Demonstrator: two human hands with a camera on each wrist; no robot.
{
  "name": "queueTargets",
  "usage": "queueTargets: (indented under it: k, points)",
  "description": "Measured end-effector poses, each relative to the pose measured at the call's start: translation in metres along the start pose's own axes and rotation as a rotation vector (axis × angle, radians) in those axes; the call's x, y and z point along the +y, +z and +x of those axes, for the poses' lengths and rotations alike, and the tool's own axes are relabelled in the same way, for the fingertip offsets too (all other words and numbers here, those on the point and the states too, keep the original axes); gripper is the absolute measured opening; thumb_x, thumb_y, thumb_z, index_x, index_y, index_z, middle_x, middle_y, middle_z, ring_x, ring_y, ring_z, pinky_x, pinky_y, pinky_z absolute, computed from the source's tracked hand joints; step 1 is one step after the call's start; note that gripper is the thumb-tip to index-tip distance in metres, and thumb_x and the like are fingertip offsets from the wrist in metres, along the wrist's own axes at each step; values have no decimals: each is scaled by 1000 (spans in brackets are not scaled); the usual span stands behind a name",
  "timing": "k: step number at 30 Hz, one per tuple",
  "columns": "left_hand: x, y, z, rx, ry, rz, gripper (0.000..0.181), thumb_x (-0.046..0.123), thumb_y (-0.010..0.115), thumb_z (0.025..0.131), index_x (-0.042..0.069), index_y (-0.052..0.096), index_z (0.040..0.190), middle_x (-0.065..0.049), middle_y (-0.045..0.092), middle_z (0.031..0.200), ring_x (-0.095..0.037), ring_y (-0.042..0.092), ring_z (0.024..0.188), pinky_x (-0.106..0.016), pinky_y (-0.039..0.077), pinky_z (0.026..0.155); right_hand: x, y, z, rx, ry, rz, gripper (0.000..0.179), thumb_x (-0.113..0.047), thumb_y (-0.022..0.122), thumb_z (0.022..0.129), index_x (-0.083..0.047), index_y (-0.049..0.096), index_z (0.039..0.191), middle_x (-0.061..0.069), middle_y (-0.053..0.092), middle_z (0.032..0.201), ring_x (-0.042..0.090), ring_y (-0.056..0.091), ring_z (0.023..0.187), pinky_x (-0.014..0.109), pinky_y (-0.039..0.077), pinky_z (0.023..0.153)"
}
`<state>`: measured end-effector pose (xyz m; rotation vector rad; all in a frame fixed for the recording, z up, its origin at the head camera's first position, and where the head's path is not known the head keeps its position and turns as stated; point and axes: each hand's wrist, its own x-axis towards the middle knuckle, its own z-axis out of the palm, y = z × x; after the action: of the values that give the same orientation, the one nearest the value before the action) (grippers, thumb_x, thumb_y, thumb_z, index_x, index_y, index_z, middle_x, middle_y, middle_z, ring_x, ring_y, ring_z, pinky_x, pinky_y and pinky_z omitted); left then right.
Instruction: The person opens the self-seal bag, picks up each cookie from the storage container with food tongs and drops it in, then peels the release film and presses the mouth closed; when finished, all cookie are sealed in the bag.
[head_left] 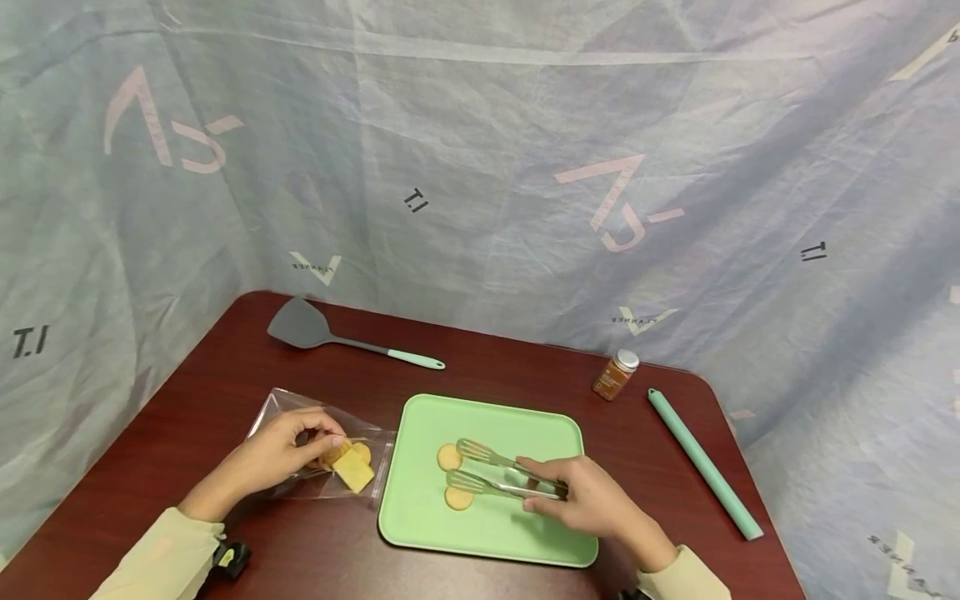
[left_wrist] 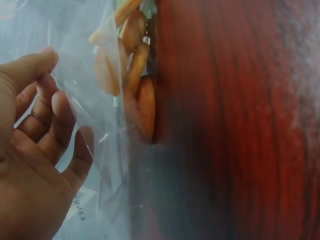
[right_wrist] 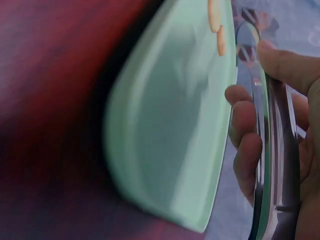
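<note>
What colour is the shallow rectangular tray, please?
The shallow rectangular tray is light green, clearest in the head view.

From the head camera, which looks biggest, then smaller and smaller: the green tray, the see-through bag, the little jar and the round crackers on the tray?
Largest to smallest:
1. Green tray
2. See-through bag
3. Little jar
4. Round crackers; the two look too alike to rank.
</note>
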<state>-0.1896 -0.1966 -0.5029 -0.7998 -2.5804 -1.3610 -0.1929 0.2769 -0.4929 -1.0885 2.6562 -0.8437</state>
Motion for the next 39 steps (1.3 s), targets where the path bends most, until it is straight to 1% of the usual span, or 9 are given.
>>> queueTargets:
  k: [2, 4, 8, 12, 17, 22, 26, 33, 39]
  points:
    - [0, -1, 0, 4, 3, 2, 9, 12, 74, 94, 21, 75, 95, 13, 57, 79, -7, 53, 72, -26, 46, 61, 1, -1, -8, 0, -31, 4, 52, -40, 75, 94, -18, 63, 140, -20, 69, 94, -8, 28, 48, 17, 32, 47]
    - [1, -1, 0, 9, 4, 2, 10, 10, 75, 94, 20, 75, 94, 13, 57, 79, -7, 53, 71, -26, 45, 60, 2, 0, -14, 4, -52, -7, 52, -38, 76, 93, -18, 64, 139, -20, 70, 100, -9, 32, 49, 16, 32, 47]
    - [1, 1, 1, 7, 1, 11, 9, 11, 75, 94, 20, 75, 94, 13, 56, 79, -6, 52, 71, -26, 44, 60, 1, 2, -19, 11, -54, -49, 51, -38, 78, 92, -21, 65, 138, -24, 68, 97, -9, 36, 50, 15, 33, 47]
    - [0, 1, 1, 1, -13, 2, 6, 14, 74, 94, 20, 76, 95, 12, 57, 79, -7, 52, 72, -26, 45, 60, 0, 6, -18, 17, -60, -102, 51, -39, 79, 90, -23, 66, 137, -28, 65, 95, -8, 39, 53, 15, 33, 48]
    - [-1, 1, -1, -14, -55, -50, 4, 17, 73, 95, 19, 75, 97, 9, 58, 81, -9, 54, 72, -27, 49, 59, -1, 5, -14, 50, -106, -167, 49, -35, 80, 90, -22, 68, 135, -30, 63, 90, -11, 34, 53, 12, 28, 48]
    - [0, 1, -2, -14, -73, -65, 3, 19, 73, 96, 19, 75, 97, 8, 58, 82, -10, 56, 72, -28, 51, 58, 0, 0, -13, 85, -120, -165, 47, -33, 81, 90, -19, 69, 133, -27, 59, 76, -16, 26, 51, 10, 24, 46]
    - [-1, 1, -1, -6, -53, -43, 3, 17, 73, 95, 20, 75, 96, 10, 58, 81, -8, 55, 73, -27, 49, 60, 6, -5, -16, 104, -76, -151, 46, -33, 80, 90, -17, 70, 132, -23, 52, 65, -17, 22, 48, 11, 24, 43]
    - [-3, 2, 1, 3, -9, -19, 5, 14, 74, 94, 18, 76, 95, 12, 57, 79, -7, 53, 72, -26, 46, 60, 19, -12, -22, 136, 74, -186, 48, -39, 80, 90, -22, 69, 134, -25, 55, 66, -11, 36, 45, 19, 35, 45]
    - [-3, 2, 1, 2, -6, -9, 6, 13, 74, 94, 18, 76, 95, 12, 56, 78, -7, 52, 71, -26, 45, 59, 24, -15, -26, 130, 100, -165, 50, -42, 78, 91, -22, 68, 135, -24, 54, 62, -8, 39, 44, 21, 36, 44]
